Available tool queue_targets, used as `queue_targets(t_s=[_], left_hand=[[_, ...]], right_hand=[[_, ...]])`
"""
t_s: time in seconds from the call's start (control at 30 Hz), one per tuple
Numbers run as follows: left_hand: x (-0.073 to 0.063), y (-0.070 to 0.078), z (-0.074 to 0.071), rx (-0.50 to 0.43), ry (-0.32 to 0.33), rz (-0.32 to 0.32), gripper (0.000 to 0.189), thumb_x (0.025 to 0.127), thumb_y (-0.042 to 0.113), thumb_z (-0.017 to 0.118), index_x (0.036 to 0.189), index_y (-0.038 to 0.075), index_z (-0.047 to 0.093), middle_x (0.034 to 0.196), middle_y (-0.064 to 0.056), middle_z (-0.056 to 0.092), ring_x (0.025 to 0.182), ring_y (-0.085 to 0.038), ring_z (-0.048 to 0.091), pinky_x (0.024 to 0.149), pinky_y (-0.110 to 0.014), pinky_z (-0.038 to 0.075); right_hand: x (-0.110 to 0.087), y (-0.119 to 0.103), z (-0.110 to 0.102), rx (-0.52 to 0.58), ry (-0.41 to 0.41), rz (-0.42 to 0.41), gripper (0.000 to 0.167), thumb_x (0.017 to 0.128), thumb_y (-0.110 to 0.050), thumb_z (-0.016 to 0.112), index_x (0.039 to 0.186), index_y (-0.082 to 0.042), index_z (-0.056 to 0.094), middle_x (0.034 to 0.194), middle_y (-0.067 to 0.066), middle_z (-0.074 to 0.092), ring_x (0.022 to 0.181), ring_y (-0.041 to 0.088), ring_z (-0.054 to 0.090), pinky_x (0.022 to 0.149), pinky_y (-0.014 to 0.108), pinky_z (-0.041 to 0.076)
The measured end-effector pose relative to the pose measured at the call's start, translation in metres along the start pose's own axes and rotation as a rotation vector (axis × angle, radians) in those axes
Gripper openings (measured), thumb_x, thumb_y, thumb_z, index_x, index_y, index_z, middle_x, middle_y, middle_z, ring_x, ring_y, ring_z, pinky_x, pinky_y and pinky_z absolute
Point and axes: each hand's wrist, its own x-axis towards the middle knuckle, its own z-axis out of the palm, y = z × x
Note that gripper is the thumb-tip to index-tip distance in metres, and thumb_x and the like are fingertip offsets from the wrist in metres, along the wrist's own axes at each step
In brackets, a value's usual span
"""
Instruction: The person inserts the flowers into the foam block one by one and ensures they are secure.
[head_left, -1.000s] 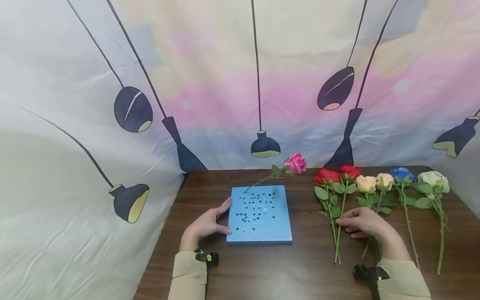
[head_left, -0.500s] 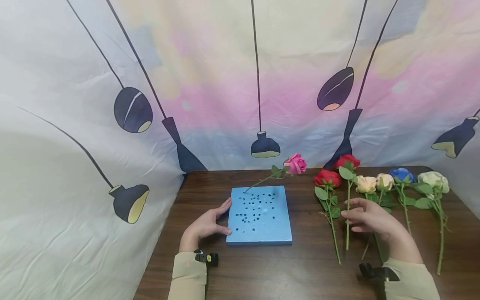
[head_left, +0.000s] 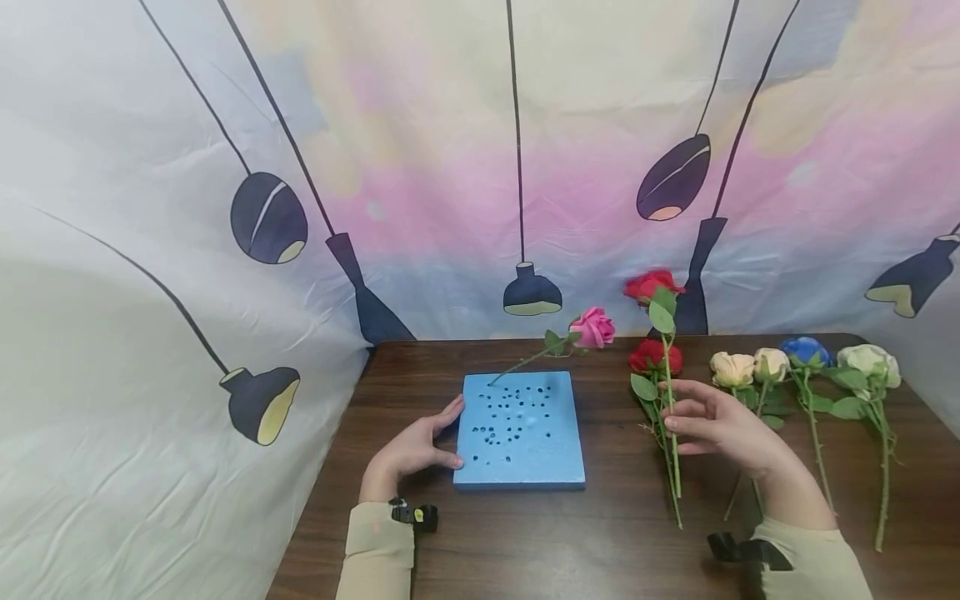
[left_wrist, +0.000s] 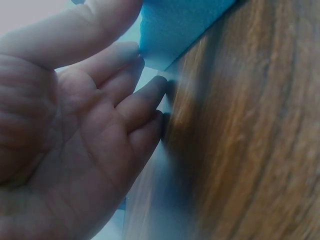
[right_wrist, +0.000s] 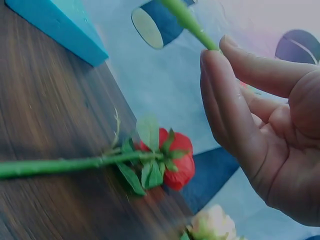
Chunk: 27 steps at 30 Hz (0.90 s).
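My right hand (head_left: 723,425) pinches the green stem of a red rose (head_left: 654,286) between thumb and fingertips, its bloom raised above the table's back edge. In the right wrist view the pinched stem (right_wrist: 187,20) runs up out of frame. A second red rose (right_wrist: 175,160) lies on the table below it. My left hand (head_left: 415,442) lies at the left side of a light blue foam block (head_left: 555,462) full of small holes, thumb and fingers spread along its edge. One pink rose (head_left: 592,327) leans to the right, its stem end in the block near the back left.
Right of the hand lie two cream roses (head_left: 732,368), a blue rose (head_left: 805,350) and a white rose (head_left: 868,365), stems toward the front. A cloth (head_left: 450,167) printed with lamps hangs behind the brown wooden table (head_left: 510,542).
My right hand has picked one red rose up from beside the other and raised it, then brought it left over the lying one. The left hand and the block have stayed put.
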Motion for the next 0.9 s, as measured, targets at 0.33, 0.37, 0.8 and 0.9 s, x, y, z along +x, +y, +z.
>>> queue_targets(t_s=[0.33, 0.37, 0.8, 0.9], left_hand=[[-0.003, 0.000, -0.002, 0.002, 0.004, 0.001, 0.103, 0.085, 0.022, 0.092, 0.169, 0.020, 0.033, 0.176, 0.005, 0.021, 0.162, -0.026, 0.020, 0.128, -0.057, 0.022], [-0.004, 0.000, -0.002, 0.003, 0.003, 0.002, 0.103, 0.085, 0.022, 0.092, 0.169, 0.020, 0.033, 0.176, 0.005, 0.021, 0.162, -0.026, 0.020, 0.128, -0.056, 0.023], [-0.002, -0.001, -0.001, 0.017, 0.008, 0.016, 0.102, 0.085, 0.022, 0.092, 0.169, 0.021, 0.034, 0.176, 0.007, 0.023, 0.161, -0.026, 0.023, 0.128, -0.055, 0.025], [-0.002, -0.001, 0.000, 0.020, 0.004, 0.019, 0.103, 0.084, 0.022, 0.092, 0.169, 0.021, 0.034, 0.176, 0.007, 0.022, 0.161, -0.026, 0.023, 0.128, -0.055, 0.025]], right_hand=[[0.013, -0.003, 0.024, 0.001, 0.091, -0.115, 0.068, 0.106, -0.003, 0.065, 0.161, 0.013, 0.029, 0.126, 0.032, 0.066, 0.103, 0.012, 0.075, 0.084, 0.040, 0.065], [0.015, -0.004, 0.027, 0.000, 0.108, -0.125, 0.067, 0.106, -0.003, 0.065, 0.160, 0.015, 0.030, 0.126, 0.031, 0.066, 0.103, 0.013, 0.075, 0.084, 0.040, 0.065], [0.037, -0.015, 0.061, -0.037, 0.332, -0.199, 0.055, 0.104, -0.015, 0.074, 0.153, 0.002, 0.056, 0.115, 0.021, 0.077, 0.097, 0.013, 0.078, 0.082, 0.036, 0.065], [0.044, -0.018, 0.069, -0.018, 0.362, -0.226, 0.053, 0.103, -0.015, 0.074, 0.151, 0.001, 0.059, 0.113, 0.022, 0.077, 0.097, 0.013, 0.078, 0.082, 0.036, 0.065]])
